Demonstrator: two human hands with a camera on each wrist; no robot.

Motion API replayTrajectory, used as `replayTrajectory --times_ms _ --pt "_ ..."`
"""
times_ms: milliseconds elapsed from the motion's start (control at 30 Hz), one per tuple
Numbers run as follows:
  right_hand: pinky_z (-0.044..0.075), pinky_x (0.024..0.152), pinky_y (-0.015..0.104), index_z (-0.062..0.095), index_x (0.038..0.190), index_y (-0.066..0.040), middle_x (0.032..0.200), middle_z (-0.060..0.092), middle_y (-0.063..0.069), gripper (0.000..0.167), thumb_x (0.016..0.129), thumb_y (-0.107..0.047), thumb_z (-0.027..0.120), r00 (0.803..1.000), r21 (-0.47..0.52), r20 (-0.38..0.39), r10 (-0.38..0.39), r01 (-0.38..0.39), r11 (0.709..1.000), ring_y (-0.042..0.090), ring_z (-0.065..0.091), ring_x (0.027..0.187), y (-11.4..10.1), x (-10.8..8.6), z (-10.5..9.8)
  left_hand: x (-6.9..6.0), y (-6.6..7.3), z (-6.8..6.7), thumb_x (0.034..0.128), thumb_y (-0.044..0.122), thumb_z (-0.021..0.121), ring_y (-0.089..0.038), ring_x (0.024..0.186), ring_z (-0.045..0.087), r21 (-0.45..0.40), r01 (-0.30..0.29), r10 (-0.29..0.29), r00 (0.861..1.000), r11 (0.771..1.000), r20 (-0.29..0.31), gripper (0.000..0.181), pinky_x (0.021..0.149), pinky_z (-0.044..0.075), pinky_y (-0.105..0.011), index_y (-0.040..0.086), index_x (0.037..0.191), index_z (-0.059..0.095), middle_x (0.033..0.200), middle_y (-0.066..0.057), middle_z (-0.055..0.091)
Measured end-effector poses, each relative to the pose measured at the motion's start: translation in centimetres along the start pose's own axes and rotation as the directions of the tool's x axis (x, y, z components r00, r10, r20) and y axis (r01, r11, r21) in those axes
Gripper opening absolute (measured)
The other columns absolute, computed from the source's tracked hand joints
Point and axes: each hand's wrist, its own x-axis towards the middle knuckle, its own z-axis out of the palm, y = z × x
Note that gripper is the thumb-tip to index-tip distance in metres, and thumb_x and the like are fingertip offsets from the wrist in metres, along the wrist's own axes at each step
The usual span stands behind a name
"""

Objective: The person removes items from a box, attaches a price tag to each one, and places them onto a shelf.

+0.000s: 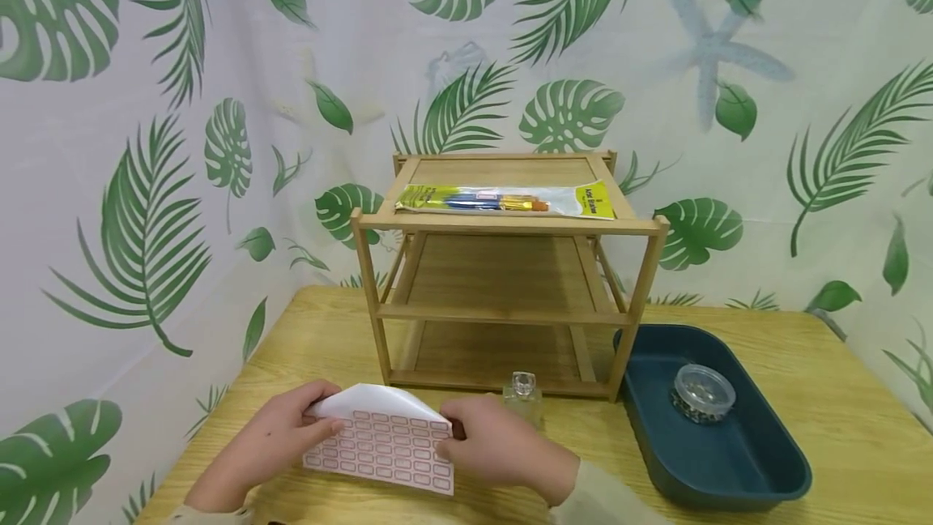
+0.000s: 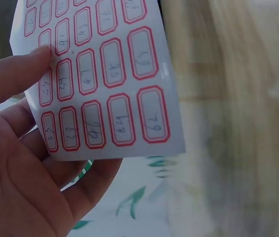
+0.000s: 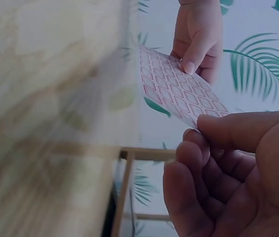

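Between my two hands is a sheet of stickers (image 1: 379, 448), white with rows of red-bordered labels. Handwritten numbers show on the labels in the left wrist view. My left hand (image 1: 280, 436) pinches the sheet's left side, thumb on the printed face and fingers behind. At the opposite edge my right hand (image 1: 492, 440) pinches it between thumb and fingers, as the right wrist view also shows. The sheet's upper part bends over, away from the printed rows. Just behind the right hand a small glass bottle (image 1: 522, 399) with a clear stopper stands on the table, partly hidden.
A three-tier wooden shelf (image 1: 510, 316) stands at the back middle of the table (image 1: 313, 339). A pack of artist brushes (image 1: 503, 199) lies on its top tier. To the right, a dark blue tray (image 1: 729, 468) holds a round clear container (image 1: 703, 393) of small pieces.
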Motion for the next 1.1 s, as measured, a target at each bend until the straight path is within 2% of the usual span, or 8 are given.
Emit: replayTrajectory --times_ms 167,267,400,533,733,933,1033,1100 --pt "0.029 0.048 0.022 0.063 0.085 -0.018 0.061 0.048 -0.012 0.013 0.090 -0.016 0.074 1.000 0.038 -0.013 0.005 -0.004 0.999 0.004 0.036 0.052 1.0 -1.5 -2.1 1.0 2.4 0.8 0.0959 0.035 0.071 -0.016 0.096 0.065 -0.013 -0.051 0.051 0.999 0.999 0.001 0.032 0.077 0.055 -0.034 0.017 0.122 0.064 0.111 0.001 0.067" --pt "0.032 0.049 0.023 0.064 0.087 -0.017 0.063 0.050 -0.010 0.011 0.091 -0.018 0.075 1.000 0.060 -0.014 0.015 -0.014 0.998 0.005 0.040 0.053 1.8 -2.5 -3.5 1.8 4.0 1.5 0.0962 0.029 0.072 -0.016 0.100 0.064 0.004 -0.103 0.103 0.995 0.995 -0.011 0.033 0.079 0.055 -0.035 0.018 0.126 0.063 0.116 0.002 0.065" --pt "0.039 0.048 0.025 0.066 0.091 -0.017 0.067 0.057 -0.009 0.008 0.092 -0.019 0.074 0.999 0.074 0.004 0.049 -0.049 0.996 0.007 0.048 0.055 2.6 -3.8 -5.2 2.9 6.2 2.6 0.0943 0.024 0.074 -0.014 0.103 0.060 0.095 -0.196 0.200 0.979 0.976 -0.033 0.038 0.084 0.053 -0.039 0.019 0.130 0.062 0.121 0.005 0.063" --pt "0.045 0.050 0.029 0.070 0.104 -0.016 0.078 0.064 -0.008 0.012 0.093 -0.019 0.073 0.995 0.105 0.034 0.093 -0.096 0.990 0.012 0.056 0.060 3.4 -4.9 -6.5 3.7 8.2 3.6 0.0937 0.023 0.075 -0.014 0.102 0.060 0.121 -0.243 0.246 0.969 0.962 -0.009 0.039 0.084 0.052 -0.042 0.020 0.130 0.063 0.120 0.007 0.064" --pt "0.047 0.051 0.030 0.069 0.116 -0.012 0.086 0.068 -0.004 0.024 0.094 -0.022 0.072 0.988 0.155 0.044 0.146 -0.151 0.976 0.016 0.057 0.061 5.2 -6.7 -8.4 4.4 10.3 5.1 0.0962 0.021 0.072 -0.014 0.096 0.063 0.027 -0.243 0.241 0.968 0.970 0.071 0.032 0.076 0.053 -0.037 0.027 0.126 0.063 0.117 0.004 0.068" --pt "0.049 0.060 0.030 0.068 0.122 -0.009 0.097 0.072 -0.003 0.032 0.095 -0.025 0.073 0.984 0.191 0.032 0.177 -0.179 0.965 0.019 0.060 0.075 7.1 -8.3 -9.6 4.9 11.8 6.8 0.0982 0.024 0.069 -0.015 0.095 0.064 -0.160 -0.207 0.228 0.966 0.965 0.125 0.028 0.078 0.054 -0.038 0.032 0.124 0.063 0.113 0.007 0.067" --pt "0.050 0.066 0.030 0.066 0.121 -0.009 0.097 0.069 -0.004 0.037 0.091 -0.029 0.076 0.975 0.140 -0.027 0.219 -0.213 0.967 0.020 0.060 0.082 7.5 -9.1 -10.1 5.3 12.5 7.7 0.0974 0.022 0.070 -0.016 0.095 0.065 -0.244 -0.180 0.215 0.968 0.953 0.128 0.029 0.078 0.055 -0.037 0.031 0.124 0.063 0.109 0.008 0.068" --pt "0.050 0.068 0.030 0.064 0.123 -0.010 0.097 0.066 -0.003 0.041 0.090 -0.031 0.078 0.966 0.077 -0.111 0.234 -0.227 0.971 0.018 0.058 0.085 7.5 -9.6 -10.5 5.5 13.0 8.2 0.0962 0.018 0.070 -0.016 0.095 0.065 -0.287 -0.164 0.207 0.970 0.944 0.126 0.032 0.078 0.055 -0.037 0.030 0.124 0.063 0.108 0.007 0.068"
